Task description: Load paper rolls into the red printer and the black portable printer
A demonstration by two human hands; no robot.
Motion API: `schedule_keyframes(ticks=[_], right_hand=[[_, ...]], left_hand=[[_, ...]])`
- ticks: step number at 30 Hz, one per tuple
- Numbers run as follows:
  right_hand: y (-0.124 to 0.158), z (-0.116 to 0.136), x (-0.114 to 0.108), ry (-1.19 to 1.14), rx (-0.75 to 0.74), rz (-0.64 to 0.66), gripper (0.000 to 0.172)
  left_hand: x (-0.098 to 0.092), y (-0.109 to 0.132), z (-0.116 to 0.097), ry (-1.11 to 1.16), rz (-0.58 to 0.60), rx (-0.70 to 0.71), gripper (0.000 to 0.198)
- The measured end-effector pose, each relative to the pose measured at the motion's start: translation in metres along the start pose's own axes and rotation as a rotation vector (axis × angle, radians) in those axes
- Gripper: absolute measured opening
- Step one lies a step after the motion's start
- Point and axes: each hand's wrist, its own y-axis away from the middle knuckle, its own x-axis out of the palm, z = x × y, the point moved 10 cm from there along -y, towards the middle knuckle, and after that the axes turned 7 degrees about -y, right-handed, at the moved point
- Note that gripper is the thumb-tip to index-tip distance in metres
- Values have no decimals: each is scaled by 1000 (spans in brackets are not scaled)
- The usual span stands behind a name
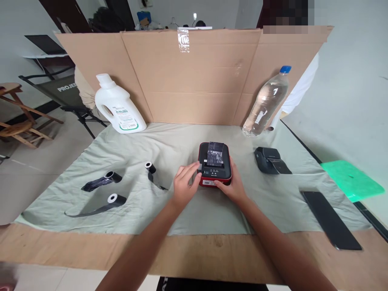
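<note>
A small red and black portable printer (224,171) sits on the cloth, with a dark, crumpled strip (215,153) coming out of its top. My right hand (235,184) grips its right side, thumb along the front edge. At the left front corner, my left hand (186,180) touches the printer with fingers stretched out and thumb apart. A small grey piece shows by those fingertips; I cannot tell what it is. Left of my hands lie three dark ribbon rolls with loose tails: a near roll (117,200), a farther roll (112,176) and a small roll (150,167).
A cardboard screen (190,72) stands behind, with a white jug (121,107) and a clear water bottle (266,105) before it. On the right are a black handheld device (268,159), a phone (330,220) and a green sheet (353,180). People are partly visible behind the screen.
</note>
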Motion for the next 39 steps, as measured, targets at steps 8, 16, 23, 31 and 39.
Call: schedule_keyframes(ticks=[8, 16, 23, 31, 39], right_hand=[[-2, 14, -7, 26, -66, -12, 96], [-20, 13, -14, -27, -9, 36, 60], [-52, 40, -26, -227, 170, 146, 54], [-91, 30, -9, 15, 190, 315, 25], [-121, 3, 66, 678, 135, 779, 13]], left_hand=[[6, 0, 1, 98, 51, 41, 24], [16, 6, 7, 111, 72, 45, 28], [16, 11, 5, 75, 74, 74, 29], [19, 13, 8, 122, 77, 63, 33], [17, 11, 6, 141, 89, 56, 33]])
